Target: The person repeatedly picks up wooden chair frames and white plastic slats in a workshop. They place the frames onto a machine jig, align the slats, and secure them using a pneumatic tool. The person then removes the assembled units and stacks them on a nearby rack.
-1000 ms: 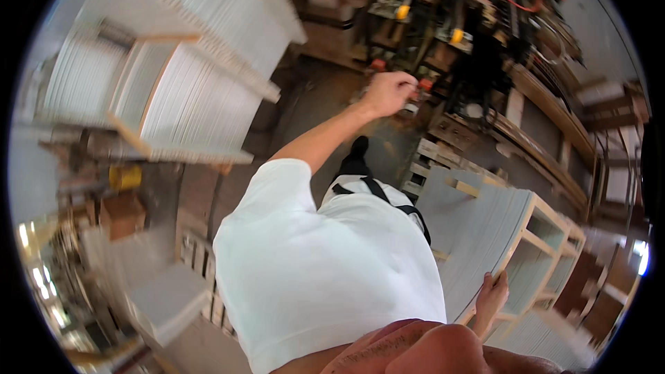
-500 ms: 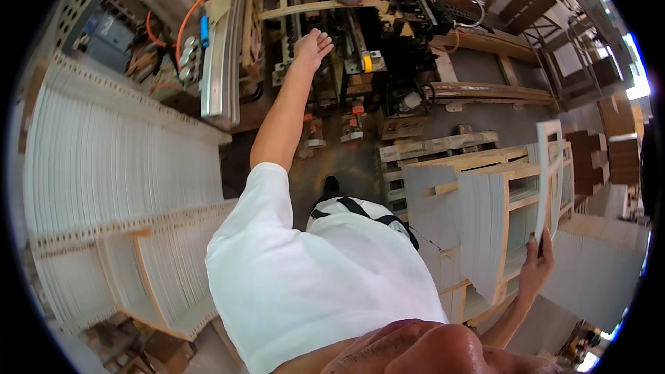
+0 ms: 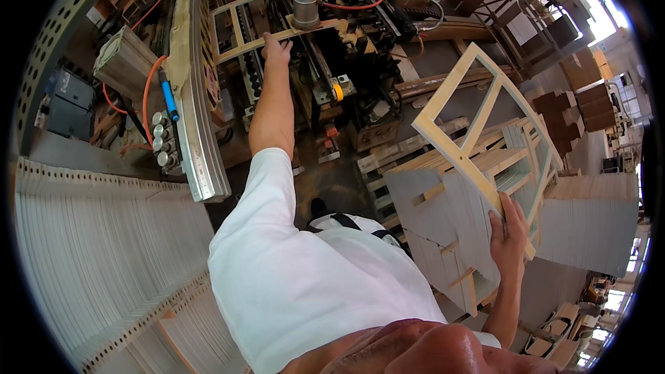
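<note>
My left hand (image 3: pixel 277 50) reaches forward, its fingers closed at the near rail of a pale wooden frame (image 3: pixel 239 50) that lies across the machine (image 3: pixel 305 10). Some of those fingers are hidden by the rail. Out to my right, my right hand (image 3: pixel 511 225) is closed on the edge of a second wooden frame (image 3: pixel 443 140). That one is tilted up and has a crossbar between its long rails. It is held over a stack of grey-white frames and panels (image 3: pixel 440 218).
A metal beam (image 3: pixel 197 118) with a blue cylinder (image 3: pixel 169 100) runs along the left. Rows of stacked white panels (image 3: pixel 111 228) stand at my lower left. Under the right-hand stack is a wooden pallet (image 3: pixel 377 183). Orange hoses (image 3: pixel 149 93) hang near the machine.
My left hand has come to the rail of the frame on the machine. My right hand has swung its frame from edge-on to a raised tilt. The view has turned to the right.
</note>
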{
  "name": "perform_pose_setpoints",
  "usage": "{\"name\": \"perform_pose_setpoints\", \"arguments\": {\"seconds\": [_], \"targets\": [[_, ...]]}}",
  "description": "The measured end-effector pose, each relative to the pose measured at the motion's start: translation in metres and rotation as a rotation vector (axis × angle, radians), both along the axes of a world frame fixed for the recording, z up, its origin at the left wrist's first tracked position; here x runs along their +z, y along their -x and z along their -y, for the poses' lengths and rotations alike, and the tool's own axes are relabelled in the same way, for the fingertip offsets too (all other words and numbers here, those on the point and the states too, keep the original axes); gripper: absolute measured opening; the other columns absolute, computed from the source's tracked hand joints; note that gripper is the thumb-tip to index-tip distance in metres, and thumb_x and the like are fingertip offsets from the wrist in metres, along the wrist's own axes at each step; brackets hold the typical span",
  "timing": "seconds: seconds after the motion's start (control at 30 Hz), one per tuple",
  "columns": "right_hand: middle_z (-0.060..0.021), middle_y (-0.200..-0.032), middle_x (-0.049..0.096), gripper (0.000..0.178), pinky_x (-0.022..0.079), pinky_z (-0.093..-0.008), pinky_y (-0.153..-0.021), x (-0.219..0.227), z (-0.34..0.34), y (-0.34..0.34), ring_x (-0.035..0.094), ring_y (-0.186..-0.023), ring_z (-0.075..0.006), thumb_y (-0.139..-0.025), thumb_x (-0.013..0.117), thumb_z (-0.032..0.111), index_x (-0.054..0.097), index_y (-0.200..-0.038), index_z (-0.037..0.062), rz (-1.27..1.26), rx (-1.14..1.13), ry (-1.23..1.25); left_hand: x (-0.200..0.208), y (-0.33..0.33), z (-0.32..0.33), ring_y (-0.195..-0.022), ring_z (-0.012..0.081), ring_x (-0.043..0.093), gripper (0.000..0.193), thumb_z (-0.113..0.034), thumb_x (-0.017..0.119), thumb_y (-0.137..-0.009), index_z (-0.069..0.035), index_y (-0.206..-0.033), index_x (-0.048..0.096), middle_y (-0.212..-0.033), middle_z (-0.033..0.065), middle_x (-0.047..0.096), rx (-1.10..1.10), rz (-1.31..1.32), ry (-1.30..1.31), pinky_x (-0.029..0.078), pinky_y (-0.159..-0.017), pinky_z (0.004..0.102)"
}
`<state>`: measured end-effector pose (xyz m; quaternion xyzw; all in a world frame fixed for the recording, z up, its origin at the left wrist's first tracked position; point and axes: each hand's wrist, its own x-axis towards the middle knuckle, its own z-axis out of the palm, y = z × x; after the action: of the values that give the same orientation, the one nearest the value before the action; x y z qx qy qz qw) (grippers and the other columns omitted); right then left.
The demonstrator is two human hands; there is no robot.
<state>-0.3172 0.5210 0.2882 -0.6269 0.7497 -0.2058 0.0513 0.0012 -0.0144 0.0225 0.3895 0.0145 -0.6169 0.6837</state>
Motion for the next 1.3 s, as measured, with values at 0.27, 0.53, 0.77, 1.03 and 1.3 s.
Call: {"name": "perform_pose_setpoints", "arguments": {"seconds": [0.27, 0.53, 0.77, 1.03, 1.3], "targets": [[-0.0198, -0.092, 0.059, 0.034, 0.046, -0.0354, -0.071, -0.003, 0.029, 0.017, 0.057, -0.081, -0.0342, -0.081, 0.060, -0.003, 0.055, -0.115, -0.0044, 0.000, 0.108, 0.059, 0.000, 0.009, -0.033, -0.126, 0.0429, 0.041, 0.052, -0.017, 0.040, -0.100, 0.006, -0.142, 0.021, -0.143, 0.0269, 0.028, 0.057, -0.039, 0.049, 0.047, -0.103, 0.0478], [-0.0175, -0.085, 0.056, 0.037, 0.043, -0.0401, -0.067, -0.007, 0.071, 0.050, 0.054, -0.076, -0.0353, -0.076, 0.062, -0.006, 0.056, -0.112, -0.0031, 0.017, 0.295, 0.051, 0.007, 0.031, -0.142, -0.125, 0.0395, 0.044, 0.049, -0.015, 0.040, -0.100, 0.010, -0.139, 0.024, -0.137, 0.0246, 0.037, 0.063, -0.019, 0.040, 0.046, -0.103, 0.0457], [-0.0171, -0.090, 0.057, 0.038, 0.043, -0.0433, -0.072, -0.025, 0.130, 0.072, 0.054, -0.082, -0.0369, -0.076, 0.063, -0.003, 0.055, -0.113, -0.0009, -0.041, 0.581, 0.049, -0.013, 0.063, -0.243, -0.116, 0.0347, 0.053, 0.029, -0.016, 0.042, -0.100, 0.005, -0.120, 0.042, -0.120, 0.0184, 0.051, 0.076, -0.020, 0.078, 0.046, -0.101, 0.0503], [-0.0177, -0.090, 0.057, 0.034, 0.043, -0.0461, -0.070, -0.086, 0.221, 0.023, 0.054, -0.083, -0.0393, -0.081, 0.062, 0.003, 0.054, -0.114, 0.0000, 0.043, 1.021, 0.086, -0.010, 0.090, -0.387, -0.109, 0.0280, 0.058, 0.021, -0.015, 0.049, -0.096, -0.002, -0.112, 0.050, -0.115, 0.0129, 0.059, 0.045, 0.002, 0.098, 0.048, -0.095, 0.0462], [-0.0171, -0.093, 0.060, 0.032, 0.046, -0.0460, -0.077, -0.169, 0.272, -0.095, 0.058, -0.091, -0.0365, -0.082, 0.061, 0.009, 0.055, -0.112, 0.0005, 0.054, 1.184, 0.063, -0.013, 0.061, -0.497, -0.104, 0.0223, 0.060, 0.027, -0.019, 0.058, -0.093, -0.002, -0.114, 0.055, -0.112, 0.0097, 0.060, -0.170, 0.016, 0.021, 0.051, -0.091, 0.0406]]}}
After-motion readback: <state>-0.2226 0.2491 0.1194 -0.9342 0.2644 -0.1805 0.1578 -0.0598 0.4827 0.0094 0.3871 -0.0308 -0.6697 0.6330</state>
